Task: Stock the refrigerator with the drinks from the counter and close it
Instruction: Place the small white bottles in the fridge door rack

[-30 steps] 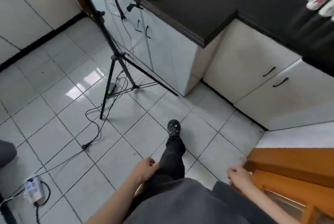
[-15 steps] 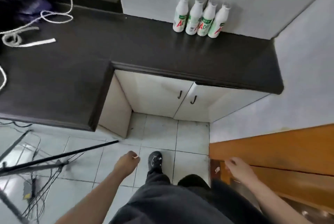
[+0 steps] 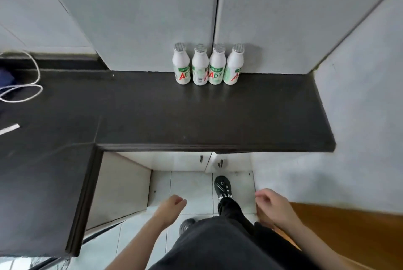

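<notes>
Several white drink bottles (image 3: pixel 208 65) with green and red labels stand upright in a tight row at the back of the black counter (image 3: pixel 196 117), against the grey wall panels. My left hand (image 3: pixel 171 206) hangs low in front of the counter, fingers loosely curled, holding nothing. My right hand (image 3: pixel 272 204) hangs at the same height to the right, also loosely curled and empty. Both hands are well below and short of the bottles. No refrigerator shows in view.
The counter runs in an L, with a nearer section at left (image 3: pixel 43 182). White cord (image 3: pixel 21 90) lies on its far left. White cabinet doors (image 3: pixel 209 160) sit under the counter. A brown wooden surface (image 3: pixel 349 226) is at lower right, a grey wall (image 3: pixel 359 117) above it.
The view has swung from the floor and tripod to the counter, and I have stepped closer to the bottles. Both hands stay low and empty.
</notes>
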A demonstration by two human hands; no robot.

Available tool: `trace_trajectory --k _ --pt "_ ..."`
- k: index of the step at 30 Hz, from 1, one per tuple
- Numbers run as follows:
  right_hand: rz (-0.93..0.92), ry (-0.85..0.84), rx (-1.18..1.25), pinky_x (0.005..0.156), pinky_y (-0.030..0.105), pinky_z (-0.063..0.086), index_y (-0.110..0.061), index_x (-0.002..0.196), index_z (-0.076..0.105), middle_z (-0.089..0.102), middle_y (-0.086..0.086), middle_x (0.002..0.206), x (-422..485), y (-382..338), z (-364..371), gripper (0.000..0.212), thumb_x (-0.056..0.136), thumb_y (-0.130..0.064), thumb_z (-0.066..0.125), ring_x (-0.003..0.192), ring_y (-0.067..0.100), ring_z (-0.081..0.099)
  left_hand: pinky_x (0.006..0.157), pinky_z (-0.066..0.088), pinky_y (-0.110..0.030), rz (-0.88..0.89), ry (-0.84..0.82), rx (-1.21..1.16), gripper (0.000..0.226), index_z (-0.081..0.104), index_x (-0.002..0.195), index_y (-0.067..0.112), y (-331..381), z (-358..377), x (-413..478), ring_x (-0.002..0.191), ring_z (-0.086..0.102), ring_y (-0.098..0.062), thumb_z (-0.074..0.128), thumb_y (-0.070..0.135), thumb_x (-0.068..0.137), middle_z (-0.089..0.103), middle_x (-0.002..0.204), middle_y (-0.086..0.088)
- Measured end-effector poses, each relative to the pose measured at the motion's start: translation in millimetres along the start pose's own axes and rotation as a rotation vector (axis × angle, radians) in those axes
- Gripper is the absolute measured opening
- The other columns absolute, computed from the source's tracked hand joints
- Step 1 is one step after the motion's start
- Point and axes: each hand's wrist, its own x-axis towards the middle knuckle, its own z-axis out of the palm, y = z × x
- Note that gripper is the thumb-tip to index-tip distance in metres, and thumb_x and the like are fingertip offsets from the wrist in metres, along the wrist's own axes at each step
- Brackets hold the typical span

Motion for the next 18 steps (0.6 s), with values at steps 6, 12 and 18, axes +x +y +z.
trace_trajectory --k 6,12,18 --pt "-0.260 0.178 0.142 0.069 0.003 0.039 -0.029 0.101 0.061 0.062 -0.020 0.096 77 -88 -90 0.013 0.094 -0.020 0.054 0.093 -0.007 0.057 0.067 0.044 -0.012 0.162 0.354 -0.393 0.012 0.061 0.088 0.030 80 -41 -8 0.081 0.065 -0.006 0.053 0.025 0.095 0.068 0.089 0.008" --pt "-0.463 0.417 0.184 0.084 0.017 0.043 -0.017 0.114 0.060 0.063 -0.006 0.109 143 -174 -146 0.023 0.092 -0.017 0.055 0.096 0.003 0.057 0.081 0.047 -0.021 0.331 0.714 -0.560 0.011 0.065 0.098 0.027 170 -118 1 0.090 0.063 -0.004 0.055 0.023 0.094 0.069 0.094 0.011" --pt "-0.505 0.478 0.231 0.094 0.034 0.045 -0.010 0.123 0.051 0.056 0.001 0.120 175 -225 -152 0.034 0.091 -0.020 0.058 0.112 0.014 0.053 0.071 0.041 -0.002 0.464 0.866 -0.557 0.015 0.059 0.105 0.033 212 -168 12 0.094 0.056 0.009 0.051 0.025 0.094 0.061 0.103 0.019"
